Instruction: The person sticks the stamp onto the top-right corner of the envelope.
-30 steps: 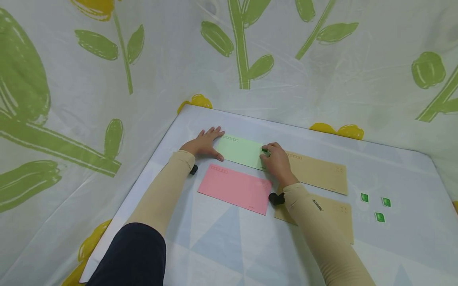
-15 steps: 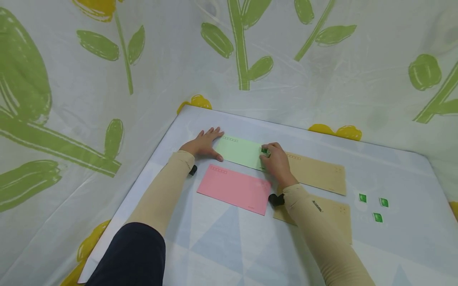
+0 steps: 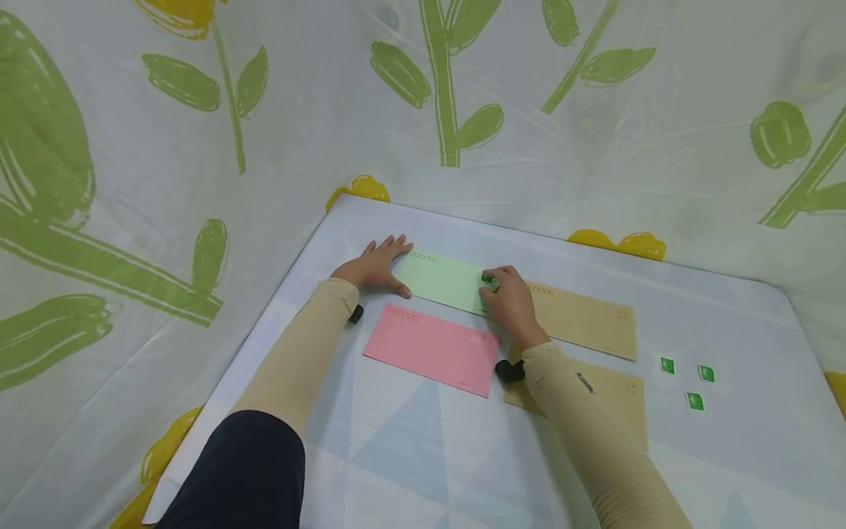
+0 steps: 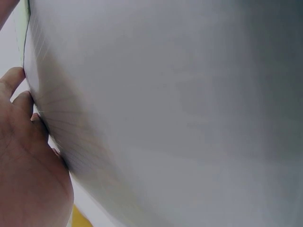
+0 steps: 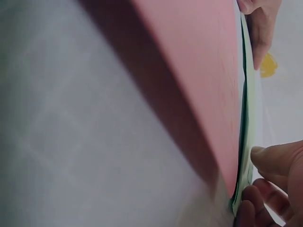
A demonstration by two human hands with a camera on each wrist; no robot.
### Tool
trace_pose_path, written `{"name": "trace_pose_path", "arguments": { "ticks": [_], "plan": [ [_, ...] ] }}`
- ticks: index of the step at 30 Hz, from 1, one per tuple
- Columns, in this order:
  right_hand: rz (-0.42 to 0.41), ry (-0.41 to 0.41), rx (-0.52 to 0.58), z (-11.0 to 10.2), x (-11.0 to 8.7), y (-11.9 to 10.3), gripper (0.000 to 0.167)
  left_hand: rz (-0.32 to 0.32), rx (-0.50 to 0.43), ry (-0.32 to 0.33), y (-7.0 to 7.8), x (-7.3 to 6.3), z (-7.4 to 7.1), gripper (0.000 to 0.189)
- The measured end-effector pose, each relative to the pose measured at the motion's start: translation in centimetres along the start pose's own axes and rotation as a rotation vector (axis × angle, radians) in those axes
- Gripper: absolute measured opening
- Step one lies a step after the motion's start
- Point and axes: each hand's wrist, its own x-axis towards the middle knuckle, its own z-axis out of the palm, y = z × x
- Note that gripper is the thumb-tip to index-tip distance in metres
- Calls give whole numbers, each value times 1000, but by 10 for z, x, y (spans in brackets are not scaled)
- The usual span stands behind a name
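Observation:
The left hand [image 3: 377,266] lies spread at the left end of a pale green envelope [image 3: 439,281], its thumb along the lower left corner. At the envelope's upper right corner the right hand [image 3: 514,303] has curled fingers and pinches a small green stamp [image 3: 487,278], partly hidden by the fingertips. In the right wrist view, the right thumb [image 5: 270,158] sits over the green envelope [image 5: 253,109] with the other fingers bent at its end. The left wrist view shows only the side of the left hand [image 4: 33,156] against the tabletop.
A pink envelope [image 3: 429,351] lies in front of the green one. Two brown envelopes, one farther back [image 3: 588,321] and one nearer [image 3: 617,400] partly under the right forearm, lie to the right. Beyond them are three green stamps, one of them nearest [image 3: 695,401]. A flowered curtain [image 3: 317,95] borders the table.
The right fingertips have shifted slightly at the stamp, and a little more green shows between them. The left hand stays in place; the whole view drifts slightly.

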Motion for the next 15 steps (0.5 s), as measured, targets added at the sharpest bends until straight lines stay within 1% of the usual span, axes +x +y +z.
{"name": "trace_pose_path", "arguments": {
  "ticks": [6,15],
  "plan": [
    [11,-26,0,0,0,0,38,5,9,-4,0,0,0,119],
    [1,-33,-15,0,2,1,39,0,1,0,1,-1,0,119]
  ]
}}
